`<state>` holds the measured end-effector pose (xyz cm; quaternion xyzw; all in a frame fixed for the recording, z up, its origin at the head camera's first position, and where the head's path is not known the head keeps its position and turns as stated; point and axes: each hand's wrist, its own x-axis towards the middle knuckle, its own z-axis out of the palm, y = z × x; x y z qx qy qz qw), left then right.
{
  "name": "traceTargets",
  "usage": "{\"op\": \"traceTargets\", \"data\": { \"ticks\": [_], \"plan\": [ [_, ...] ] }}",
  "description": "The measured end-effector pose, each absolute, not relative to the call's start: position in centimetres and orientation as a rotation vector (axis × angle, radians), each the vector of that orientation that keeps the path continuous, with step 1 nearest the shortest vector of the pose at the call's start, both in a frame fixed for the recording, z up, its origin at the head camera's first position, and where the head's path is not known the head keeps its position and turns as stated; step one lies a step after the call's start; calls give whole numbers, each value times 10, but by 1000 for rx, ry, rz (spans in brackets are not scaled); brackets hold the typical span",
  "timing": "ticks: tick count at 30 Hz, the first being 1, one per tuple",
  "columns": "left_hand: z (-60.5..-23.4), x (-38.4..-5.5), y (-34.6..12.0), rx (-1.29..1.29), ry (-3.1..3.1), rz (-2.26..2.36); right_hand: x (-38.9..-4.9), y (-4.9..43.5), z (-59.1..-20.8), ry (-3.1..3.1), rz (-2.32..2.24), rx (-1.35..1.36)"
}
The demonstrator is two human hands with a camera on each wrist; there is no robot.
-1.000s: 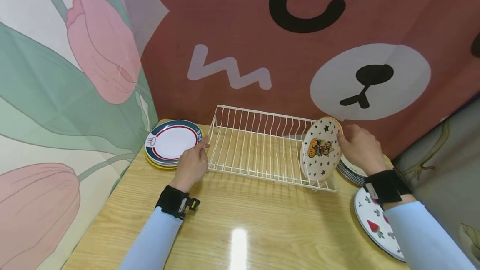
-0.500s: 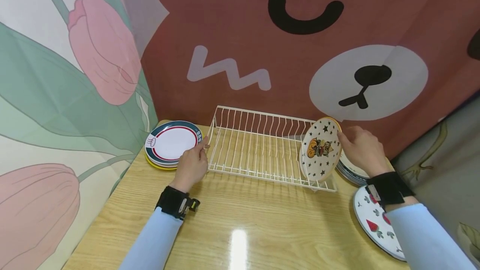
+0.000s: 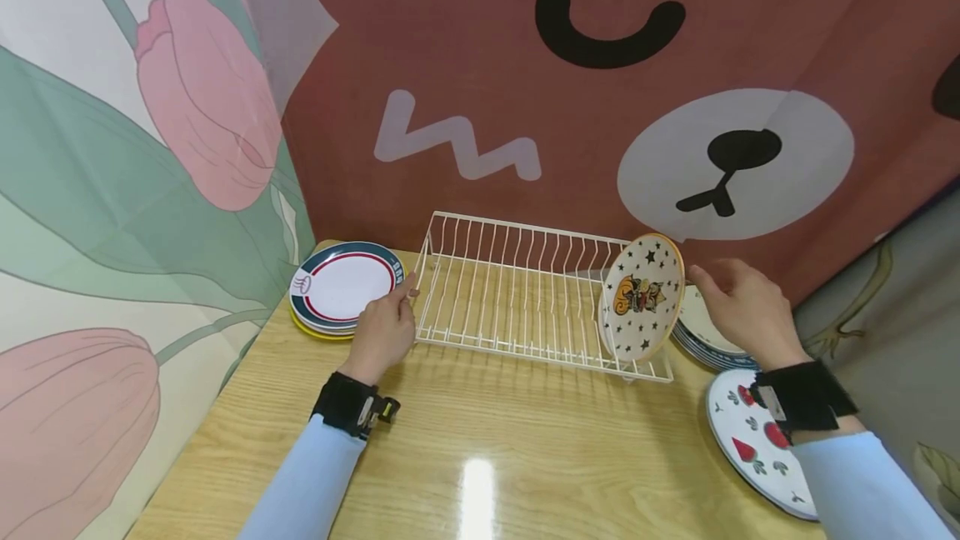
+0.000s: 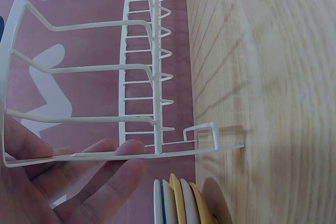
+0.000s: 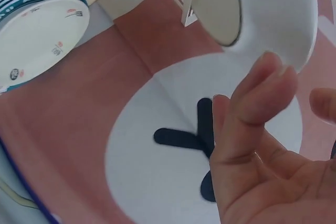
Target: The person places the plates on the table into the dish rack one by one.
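Observation:
A white wire dish rack (image 3: pixel 517 290) stands on the wooden table. My left hand (image 3: pixel 385 332) grips its left end frame; in the left wrist view, fingers (image 4: pixel 118 187) lie along the end wire. At the rack's right end, a cream plate (image 3: pixel 643 298) with stars, a cartoon animal picture and a yellow rim stands on edge. My right hand (image 3: pixel 746 311) is just right of that plate, apart from its rim and holding nothing. The right wrist view shows its fingers loosely bent, with the plate's white underside (image 5: pixel 278 14) beyond the fingertips.
Left of the rack is a stack of plates (image 3: pixel 348 286), the top one white with a blue rim. Another plate stack (image 3: pixel 708 323) sits right of the rack, partly behind my right hand. Nearer lies a white plate with red fruit prints (image 3: pixel 757 448). A printed cloth (image 3: pixel 465 48) hangs behind.
My right hand has let go of the starred plate's rim and moved right, away from it. The plate stays upright in the rack. My left hand keeps its place on the rack.

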<state>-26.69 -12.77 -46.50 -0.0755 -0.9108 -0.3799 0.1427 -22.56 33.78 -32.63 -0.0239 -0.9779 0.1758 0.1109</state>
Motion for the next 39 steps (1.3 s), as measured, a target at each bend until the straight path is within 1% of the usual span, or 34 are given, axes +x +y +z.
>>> {"op": "traceTargets", "data": {
  "ticks": [7,15,26,33,39],
  "plan": [
    [-464,-267,-127,-228,-2626,-1107,-196,370,-331,-2895,614,-267],
    [-464,-266,-130,-207,-2629,-1115,-158,407,-349,-2825,783,-525],
    [-469,-264,-133,-171,-2640,-1137,-120,450,-395,-2641,954,-1033],
    [-471,-263,-134,-155,-2640,-1151,-97,479,-431,-2575,1007,-1182],
    [-473,-263,-134,-159,-2637,-1152,-83,509,-466,-2636,1032,-1303]
  ]
}}
